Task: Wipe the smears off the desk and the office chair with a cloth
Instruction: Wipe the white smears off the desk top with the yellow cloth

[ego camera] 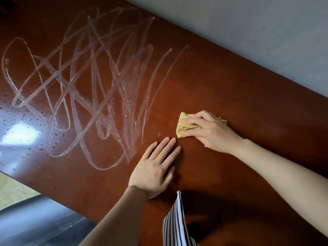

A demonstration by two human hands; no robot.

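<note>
While smears (85, 82) cover the desk (221, 82) at left, wiping is at an early stage. L hand (154, 167) lies flat, fingers straight, bracing. R hand (211, 132) presses bunched yellow cloth (184, 126) just right of smears. Next: sweep leftwards w/ pressure. Chair not in view.

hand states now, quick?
Left hand: open, flat on the desk.
Right hand: fingers closed, holding the yellow cloth.

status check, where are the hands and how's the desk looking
Right hand grips yellow cloth on desk. Left hand flat on desk, holding nothing. Smears mostly unwiped, left of cloth. Nothing blocking the path.
</note>
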